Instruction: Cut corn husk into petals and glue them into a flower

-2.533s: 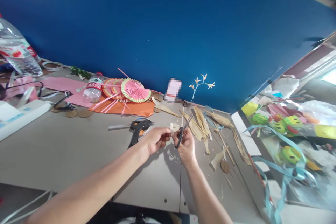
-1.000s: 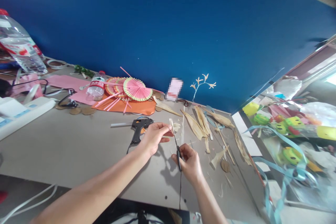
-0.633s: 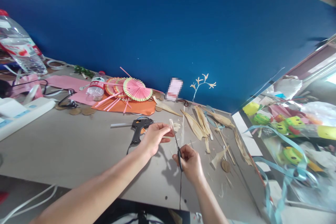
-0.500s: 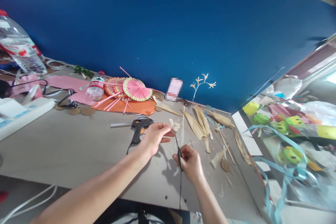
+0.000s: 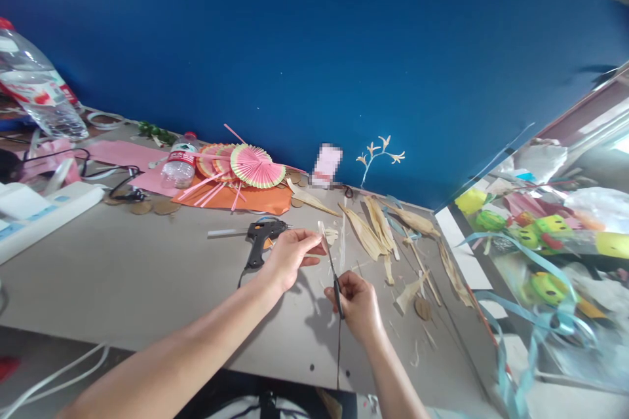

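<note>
My left hand [image 5: 291, 255] pinches a small pale strip of dried husk [image 5: 322, 233] above the grey table [image 5: 122, 275]. My right hand [image 5: 358, 304] is closed on the black handles of a pair of scissors [image 5: 333, 273], whose blades point up toward the strip. A black glue gun [image 5: 260, 237] lies just left of my left hand. Dried husk pieces [image 5: 371, 230] lie scattered to the right of both hands.
Pink paper fans [image 5: 248, 167] on orange paper, a small water bottle [image 5: 177, 163] and a large bottle [image 5: 34, 91] stand at the back left. A white power strip [image 5: 39, 213] lies far left. Blue wall [image 5: 314, 46] behind; bagged toys and blue ribbon [image 5: 535, 262] at right.
My right hand has drawn back from my left hand toward me with the scissors, and the blades now point up at the husk strip. Over the last second both hands have hardly moved.
</note>
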A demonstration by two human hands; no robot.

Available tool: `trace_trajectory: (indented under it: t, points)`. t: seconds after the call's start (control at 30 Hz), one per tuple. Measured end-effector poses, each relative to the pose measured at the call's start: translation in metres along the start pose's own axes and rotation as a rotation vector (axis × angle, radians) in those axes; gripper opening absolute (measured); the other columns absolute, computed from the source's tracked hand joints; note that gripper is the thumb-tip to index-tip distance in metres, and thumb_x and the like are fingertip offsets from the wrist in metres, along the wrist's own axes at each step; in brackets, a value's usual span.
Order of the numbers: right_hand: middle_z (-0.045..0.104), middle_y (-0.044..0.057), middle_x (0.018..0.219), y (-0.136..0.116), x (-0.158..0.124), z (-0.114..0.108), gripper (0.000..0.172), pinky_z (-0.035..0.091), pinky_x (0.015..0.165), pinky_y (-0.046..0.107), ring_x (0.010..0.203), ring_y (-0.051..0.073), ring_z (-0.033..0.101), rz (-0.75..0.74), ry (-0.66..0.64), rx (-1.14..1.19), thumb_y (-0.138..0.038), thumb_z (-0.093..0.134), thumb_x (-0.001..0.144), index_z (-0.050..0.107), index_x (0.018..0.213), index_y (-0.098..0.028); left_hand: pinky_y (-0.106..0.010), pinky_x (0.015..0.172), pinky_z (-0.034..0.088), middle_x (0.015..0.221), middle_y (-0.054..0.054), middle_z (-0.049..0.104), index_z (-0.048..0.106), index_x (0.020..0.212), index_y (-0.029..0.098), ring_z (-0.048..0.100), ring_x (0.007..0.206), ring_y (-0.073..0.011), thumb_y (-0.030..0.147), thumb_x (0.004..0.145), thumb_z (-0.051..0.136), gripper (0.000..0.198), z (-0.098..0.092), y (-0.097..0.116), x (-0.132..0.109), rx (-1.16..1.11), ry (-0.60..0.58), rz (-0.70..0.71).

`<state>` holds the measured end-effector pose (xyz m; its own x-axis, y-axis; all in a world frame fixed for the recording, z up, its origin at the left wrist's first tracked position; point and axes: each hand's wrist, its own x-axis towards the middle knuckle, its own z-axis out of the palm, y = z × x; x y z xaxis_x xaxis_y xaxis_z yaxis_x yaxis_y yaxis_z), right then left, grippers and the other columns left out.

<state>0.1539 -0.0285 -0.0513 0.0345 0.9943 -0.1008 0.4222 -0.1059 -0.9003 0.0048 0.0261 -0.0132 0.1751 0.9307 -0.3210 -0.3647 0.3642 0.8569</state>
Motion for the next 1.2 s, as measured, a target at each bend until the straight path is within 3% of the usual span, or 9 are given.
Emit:
trace_trajectory:
  t: [0.6, 0.87, 1.2]
  points:
    - [0.039, -0.009, 0.036, 0.0, -0.002, 0.002, 0.032, 0.023, 0.037, 0.019, 0.033, 0.006, 0.034, 0.028, 0.059, 0.028, -0.036, 0.066, 0.059, 0.04, 0.052, -0.019, -0.018, 0.051, 0.044, 0.067, -0.004, 0.063, 0.058, 0.066, 0.013, 0.061, 0.068, -0.0133, 0.033, 0.065, 0.064, 0.021, -0.001, -0.002, 0.0, 0.011, -0.026, 0.012]
    - [0.038, -0.009, 0.038, 0.005, -0.004, -0.001, 0.031, 0.026, 0.038, 0.019, 0.035, 0.008, 0.039, 0.024, 0.044, -0.009, -0.035, 0.066, 0.059, 0.04, 0.053, -0.02, -0.018, 0.047, 0.045, 0.066, -0.004, 0.063, 0.059, 0.079, 0.014, 0.061, 0.061, -0.0127, 0.039, 0.065, 0.063, 0.029, 0.0, 0.004, 0.0, -0.01, -0.018, 0.023]
    - [0.037, -0.009, 0.039, 0.009, -0.006, -0.004, 0.03, 0.028, 0.039, 0.019, 0.036, 0.007, 0.038, 0.023, 0.016, -0.034, -0.035, 0.067, 0.058, 0.041, 0.053, -0.019, -0.017, 0.046, 0.044, 0.062, -0.004, 0.063, 0.059, 0.067, 0.012, 0.059, 0.057, -0.0109, 0.041, 0.065, 0.063, 0.029, 0.001, 0.004, -0.001, 0.033, 0.003, 0.049]
